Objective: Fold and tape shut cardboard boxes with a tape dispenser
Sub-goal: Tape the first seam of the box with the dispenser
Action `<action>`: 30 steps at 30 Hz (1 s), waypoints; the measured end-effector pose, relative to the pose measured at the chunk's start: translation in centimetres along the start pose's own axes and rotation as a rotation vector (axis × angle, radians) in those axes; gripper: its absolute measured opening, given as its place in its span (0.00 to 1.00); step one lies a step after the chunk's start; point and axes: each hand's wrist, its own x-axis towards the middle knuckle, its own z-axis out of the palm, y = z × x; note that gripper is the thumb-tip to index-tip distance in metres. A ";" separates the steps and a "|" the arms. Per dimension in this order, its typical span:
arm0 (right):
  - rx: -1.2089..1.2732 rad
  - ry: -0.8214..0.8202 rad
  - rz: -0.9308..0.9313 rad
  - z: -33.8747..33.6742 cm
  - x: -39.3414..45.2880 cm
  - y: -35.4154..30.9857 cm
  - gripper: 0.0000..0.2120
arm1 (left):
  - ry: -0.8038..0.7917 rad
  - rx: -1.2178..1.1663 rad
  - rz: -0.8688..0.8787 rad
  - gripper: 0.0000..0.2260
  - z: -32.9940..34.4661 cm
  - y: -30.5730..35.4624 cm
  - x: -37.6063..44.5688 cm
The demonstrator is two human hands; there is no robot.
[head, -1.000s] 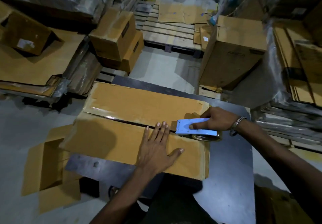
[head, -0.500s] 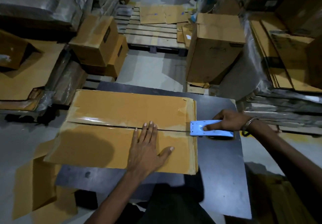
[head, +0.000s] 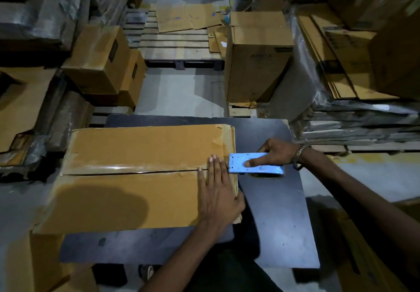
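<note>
Cardboard box [head: 136, 178] lies flat-topped on the dark counter [head: 279, 223], toward its left half, with the near-left corner overhanging the counter edge. Top flaps meet at a seam running left to right; glossy tape covers most of it.

Left hand [head: 218, 194]: flat on the box at the right end of the seam, fingers [head: 213, 166] straight and together, thumb hooked over the right edge. Pressing, not gripping.

Right hand [head: 275, 154]: wrapped round the blue tape dispenser [head: 256, 164], index finger laid along its side plate. Dispenser sits just off the right edge of the box, its left end touching or very nearly touching the left fingertips. Whether the tape is cut yet: cannot tell.

Handling, judged: box looks light and likely empty, so it will slide unless pinned; flaps are stiff but spring up at the seam, so flat palm pressure beside the seam is the right hold. The right edge shows worn, layered cardboard, so tape may bond poorly there. The dispenser is rigid; hold by the body, clear of the cutter end.

Surroundings: open box [head: 34, 264] on the floor at near left; stacked boxes [head: 102, 62] far left; tall box [head: 256, 55] far right; pallet [head: 179, 48] with flattened sheets beyond; wrapped flat stacks [head: 354, 128] right. Nothing stands between hands and seam.
</note>
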 end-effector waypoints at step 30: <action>0.425 0.033 0.109 6.7 4.1 6.1 0.23 | 0.116 0.032 0.099 0.37 1.2 -1.2 0.2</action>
